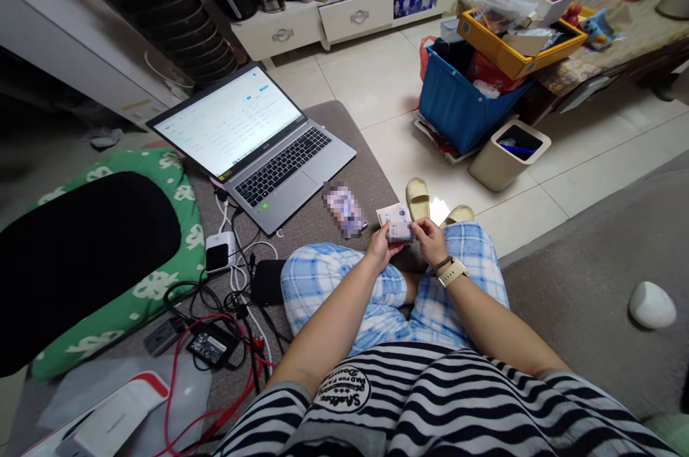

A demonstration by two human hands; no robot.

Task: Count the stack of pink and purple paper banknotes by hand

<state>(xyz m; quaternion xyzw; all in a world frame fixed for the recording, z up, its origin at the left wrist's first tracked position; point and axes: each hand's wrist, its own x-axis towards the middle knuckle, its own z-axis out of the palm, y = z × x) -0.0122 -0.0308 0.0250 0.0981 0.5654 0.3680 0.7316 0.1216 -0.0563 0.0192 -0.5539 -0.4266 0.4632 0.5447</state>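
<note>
A black-and-white striped shirt (430, 399) with a round printed badge, blue plaid trousers (344, 285), a cream-strapped watch (452, 272), perhaps a dark bracelet beside it.

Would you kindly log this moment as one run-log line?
left hand: holds small packet | right hand: holds same packet | packet: above knees | nearby: open laptop, sandals

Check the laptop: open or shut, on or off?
Open and on: the laptop has its lid raised, keyboard exposed, and the screen glows white with rows of content.
</note>
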